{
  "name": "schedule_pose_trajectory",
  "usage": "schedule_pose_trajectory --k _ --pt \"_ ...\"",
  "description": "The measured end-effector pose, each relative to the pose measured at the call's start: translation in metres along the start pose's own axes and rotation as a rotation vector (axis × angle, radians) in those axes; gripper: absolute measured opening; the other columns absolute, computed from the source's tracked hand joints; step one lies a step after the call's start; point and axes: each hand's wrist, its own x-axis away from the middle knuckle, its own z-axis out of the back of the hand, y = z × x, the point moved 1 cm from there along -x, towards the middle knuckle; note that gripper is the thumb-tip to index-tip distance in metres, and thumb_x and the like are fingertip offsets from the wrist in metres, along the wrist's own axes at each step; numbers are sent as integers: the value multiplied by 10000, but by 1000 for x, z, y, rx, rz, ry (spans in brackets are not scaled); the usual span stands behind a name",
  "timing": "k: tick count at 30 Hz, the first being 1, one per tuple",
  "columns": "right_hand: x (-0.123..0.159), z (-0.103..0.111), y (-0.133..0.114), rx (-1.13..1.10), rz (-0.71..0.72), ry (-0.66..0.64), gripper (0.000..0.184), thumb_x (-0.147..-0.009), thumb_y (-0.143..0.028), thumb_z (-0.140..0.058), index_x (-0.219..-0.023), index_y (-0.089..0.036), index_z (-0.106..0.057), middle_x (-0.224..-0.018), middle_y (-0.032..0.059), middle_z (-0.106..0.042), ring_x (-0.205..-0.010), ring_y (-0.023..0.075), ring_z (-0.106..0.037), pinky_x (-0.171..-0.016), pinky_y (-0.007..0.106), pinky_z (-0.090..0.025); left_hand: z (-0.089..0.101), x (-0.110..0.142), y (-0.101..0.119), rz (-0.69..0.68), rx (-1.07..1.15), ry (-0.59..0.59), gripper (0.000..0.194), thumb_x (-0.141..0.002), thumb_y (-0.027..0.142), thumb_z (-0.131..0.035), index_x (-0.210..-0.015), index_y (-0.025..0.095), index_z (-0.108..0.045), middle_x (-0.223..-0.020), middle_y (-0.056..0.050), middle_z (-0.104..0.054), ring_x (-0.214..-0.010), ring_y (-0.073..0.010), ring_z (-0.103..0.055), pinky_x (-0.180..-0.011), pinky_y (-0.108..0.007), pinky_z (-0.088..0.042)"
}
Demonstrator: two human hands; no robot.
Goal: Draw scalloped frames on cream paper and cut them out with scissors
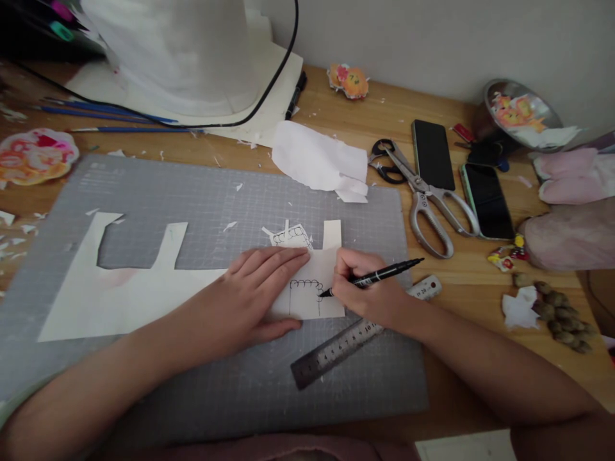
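A metal ruler (331, 355) was found aslant on the grey mat (230, 400), passing beneath the right hand (368, 286). The left hand (262, 282) was laid flat on the white paper (96, 304), fingers extended, nothing grasped. The black pen (391, 270) was gripped in the right hand, its long axis running from the tip at near left to far right. The tip was set at the right side of the scalloped drawing (306, 283), which lay between the hands. Farther off, painted paper pieces (516, 114) were contained in a metal bowl (484, 118).
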Motion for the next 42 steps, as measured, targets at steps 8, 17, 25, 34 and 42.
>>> schedule_pose_trajectory --k 8,17,25,34,42 --pt "0 -2 0 1 -24 30 233 -700 -130 -502 -577 -206 -319 -501 -80 -343 -482 69 -322 -446 197 -264 -2 0 -1 -13 -15 20 721 -887 559 -465 -1438 138 -270 -1412 -142 -461 -1238 -311 -428 -981 -440 -383" --pt "1 0 0 -16 -54 35 229 -688 -118 -494 -568 -208 -321 -459 -81 -381 -427 62 -373 -408 183 -269 -1 0 0 -18 -29 14 721 -887 548 -475 -1432 115 -286 -1421 -142 -449 -1246 -304 -413 -997 -425 -366" --pt "-4 0 1 -283 -185 46 200 -706 -140 -485 -580 -218 -351 -386 -103 -407 -318 60 -402 -321 155 -274 -1 1 0 -27 -28 33 720 -878 527 -506 -1425 107 -297 -1398 -150 -469 -1233 -308 -424 -993 -426 -372" --pt "28 -4 -9 112 -51 143 189 -760 -168 -473 -595 -209 -390 -513 -38 -470 -474 92 -427 -445 208 -325 1 -1 1 -47 -40 48 691 -884 506 -511 -1400 88 -321 -1377 -162 -490 -1220 -302 -440 -999 -419 -365" --pt "25 -5 1 100 -19 72 213 -765 -184 -486 -611 -217 -342 -527 -57 -391 -481 87 -357 -460 209 -301 -2 1 -1 -38 -26 51 706 -885 533 -489 -1418 114 -295 -1404 -152 -464 -1251 -308 -427 -1010 -437 -362"
